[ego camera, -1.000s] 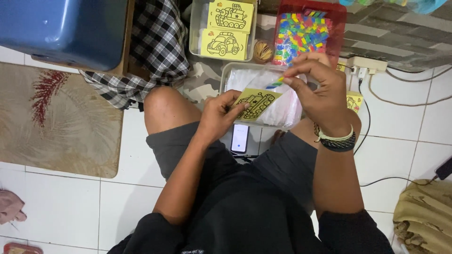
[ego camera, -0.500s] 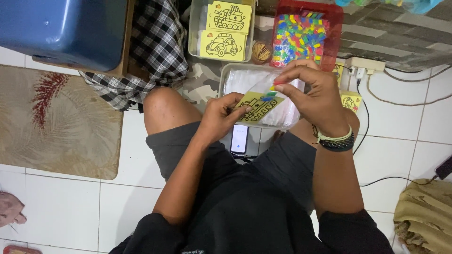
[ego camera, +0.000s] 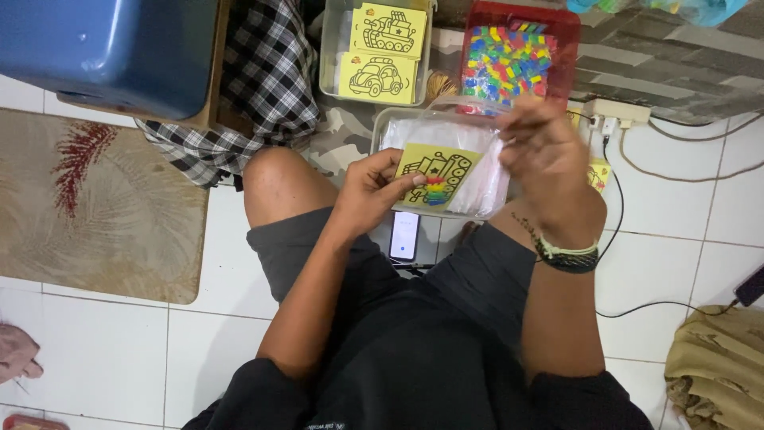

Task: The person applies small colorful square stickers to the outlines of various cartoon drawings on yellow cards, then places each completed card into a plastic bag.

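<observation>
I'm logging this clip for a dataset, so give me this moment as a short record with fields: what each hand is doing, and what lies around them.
left hand: holds a yellow card with a line drawing and a small strip of coloured pieces
right hand: raised over the clear tub of plastic sleeves, blurred; grip cannot be told
behind: tray of yellow cards; red tray of coloured packets
on floor: phone, mat, power strip

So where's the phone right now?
The phone lies on the floor between the person's knees, just below the clear tub of plastic bags and under the left hand with its yellow card.
</observation>
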